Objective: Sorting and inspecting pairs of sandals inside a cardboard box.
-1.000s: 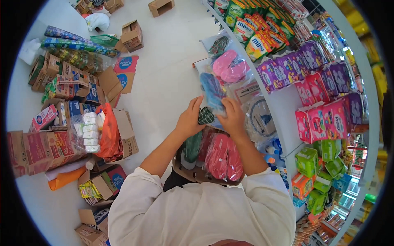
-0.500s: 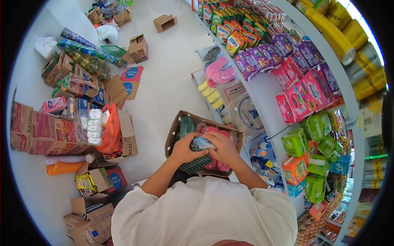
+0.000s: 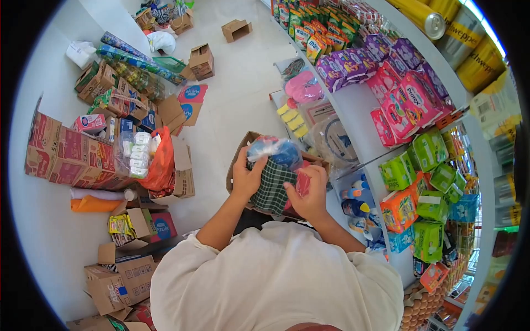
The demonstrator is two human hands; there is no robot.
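Note:
Above an open cardboard box [image 3: 232, 179] in front of me is a clear-plastic-wrapped bundle. Its dark green checked cloth [image 3: 271, 187] faces me, with a rounded blue part [image 3: 284, 153] beyond it. My left hand [image 3: 247, 174] is closed round the bundle's left side, thumb on top. At the right side my right hand [image 3: 309, 190] is bent in a grip, its thumb against the cloth. Something pink-red [image 3: 302, 181] shows between that thumb and the fingers; I cannot tell whether it belongs to the bundle. Both hands and the bundle hide most of the box's contents.
Shelves [image 3: 353, 105] on the right hold pink packs [image 3: 411, 105], green packs [image 3: 430, 151] and bottles [image 3: 353, 207]. Beside the box lie pink slippers [image 3: 303, 87] and yellow packs [image 3: 292, 121]. Cartons [image 3: 69, 157] and an orange plastic bag [image 3: 160, 160] line the left.
My hands have moved apart and the bundle is turned, so more checked cloth and the blue part show. My right hand has shifted to the bundle's right side. The whole view has shifted slightly.

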